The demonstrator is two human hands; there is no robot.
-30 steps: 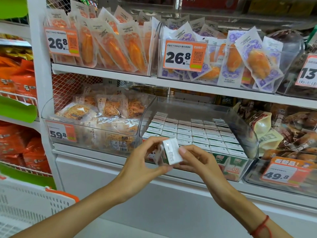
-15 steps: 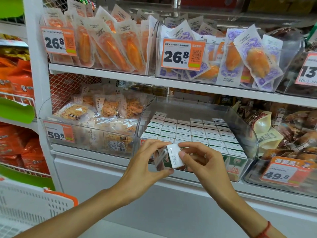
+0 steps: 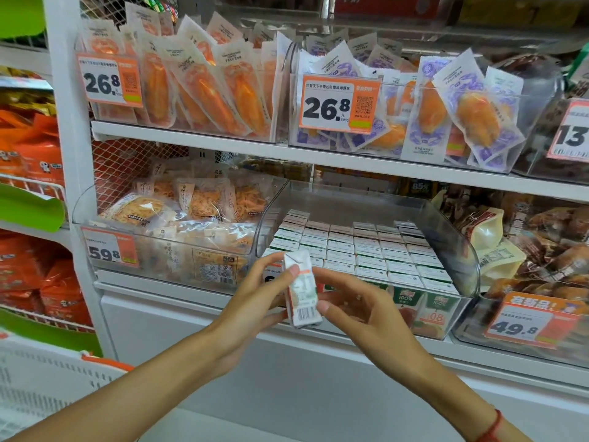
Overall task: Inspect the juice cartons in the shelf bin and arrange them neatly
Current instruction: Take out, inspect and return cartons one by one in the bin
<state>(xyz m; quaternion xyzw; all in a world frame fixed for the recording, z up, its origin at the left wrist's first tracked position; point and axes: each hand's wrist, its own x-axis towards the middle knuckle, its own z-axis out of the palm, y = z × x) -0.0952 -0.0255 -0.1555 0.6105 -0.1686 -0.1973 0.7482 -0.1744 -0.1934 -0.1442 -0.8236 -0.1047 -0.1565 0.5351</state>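
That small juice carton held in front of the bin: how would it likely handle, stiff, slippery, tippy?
The juice carton looks stiff: flat faces and crisp folded corners. It is probably light, since the left hand and right hand hold it by fingertips alone. Being tall and narrow, it may tip if nudged.

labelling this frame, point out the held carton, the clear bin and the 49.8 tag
carton (image 3: 302,290), head view, on its printed side above the barcode
bin (image 3: 459,247), head view, on its clear right wall
49.8 tag (image 3: 529,322), head view, on its white price panel
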